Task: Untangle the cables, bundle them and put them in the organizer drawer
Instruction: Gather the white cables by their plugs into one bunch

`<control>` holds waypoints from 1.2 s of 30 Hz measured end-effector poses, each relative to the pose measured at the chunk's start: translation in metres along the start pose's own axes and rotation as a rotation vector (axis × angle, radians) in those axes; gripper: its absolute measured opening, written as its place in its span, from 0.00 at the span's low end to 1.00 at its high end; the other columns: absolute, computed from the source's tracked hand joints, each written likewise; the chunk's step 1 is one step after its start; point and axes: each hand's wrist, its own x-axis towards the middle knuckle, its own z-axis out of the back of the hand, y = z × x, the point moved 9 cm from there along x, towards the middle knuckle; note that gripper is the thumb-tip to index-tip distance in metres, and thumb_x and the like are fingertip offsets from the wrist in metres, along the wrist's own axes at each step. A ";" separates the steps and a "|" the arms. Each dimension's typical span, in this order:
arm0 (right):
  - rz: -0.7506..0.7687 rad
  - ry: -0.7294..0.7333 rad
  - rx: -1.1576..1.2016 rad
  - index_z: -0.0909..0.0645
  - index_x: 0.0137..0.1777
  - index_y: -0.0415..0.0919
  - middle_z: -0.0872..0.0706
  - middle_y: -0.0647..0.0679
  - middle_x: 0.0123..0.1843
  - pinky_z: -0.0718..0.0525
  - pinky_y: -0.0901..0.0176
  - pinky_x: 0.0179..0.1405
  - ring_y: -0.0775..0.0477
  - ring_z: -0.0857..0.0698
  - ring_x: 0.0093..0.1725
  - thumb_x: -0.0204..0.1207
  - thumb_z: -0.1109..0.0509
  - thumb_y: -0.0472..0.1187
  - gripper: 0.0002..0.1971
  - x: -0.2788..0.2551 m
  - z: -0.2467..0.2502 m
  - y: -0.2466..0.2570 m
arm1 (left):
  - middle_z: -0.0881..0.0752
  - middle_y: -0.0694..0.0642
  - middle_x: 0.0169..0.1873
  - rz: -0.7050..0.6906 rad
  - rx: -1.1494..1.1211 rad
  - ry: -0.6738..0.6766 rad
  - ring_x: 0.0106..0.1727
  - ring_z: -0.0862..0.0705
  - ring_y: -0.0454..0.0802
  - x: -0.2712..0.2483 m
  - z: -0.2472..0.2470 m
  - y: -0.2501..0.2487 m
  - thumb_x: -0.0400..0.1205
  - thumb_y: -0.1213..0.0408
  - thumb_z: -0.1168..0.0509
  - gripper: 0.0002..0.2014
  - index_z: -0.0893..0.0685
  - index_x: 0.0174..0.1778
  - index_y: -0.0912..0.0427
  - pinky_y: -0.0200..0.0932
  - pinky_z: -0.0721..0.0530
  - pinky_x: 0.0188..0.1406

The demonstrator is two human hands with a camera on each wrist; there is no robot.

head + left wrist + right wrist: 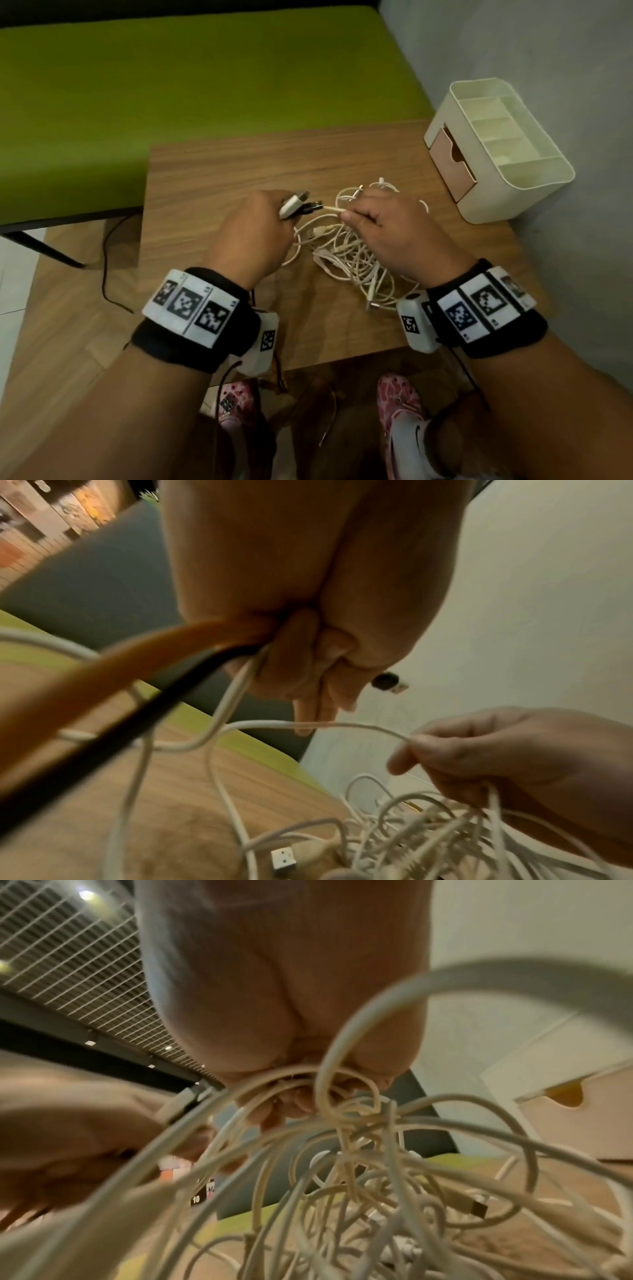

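left hand [255, 226]: fingertips hidden behind plugs [301, 207], plug count unclear | right hand [387, 226]: fingertips hidden in head view, strands held uncountable | cables [352, 260]: number of separate cables unclear, partly under wrists | drawer [452, 161]: inside hidden | left-wrist view: near cables [103, 674] blurred | right-wrist view: left hand [68, 1137] blurred, cut off

Wooden table [222, 178], green bench [171, 85] — grey wall [548, 51]
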 end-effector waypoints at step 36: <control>0.165 -0.106 -0.175 0.15 0.53 0.46 0.25 0.62 0.44 0.48 0.55 0.42 0.55 0.23 0.46 0.81 0.37 0.48 0.11 -0.001 -0.001 0.022 | 0.21 0.49 0.24 -0.128 -0.082 0.125 0.22 0.27 0.41 0.001 -0.011 -0.029 0.83 0.66 0.37 0.13 0.19 0.31 0.53 0.36 0.33 0.21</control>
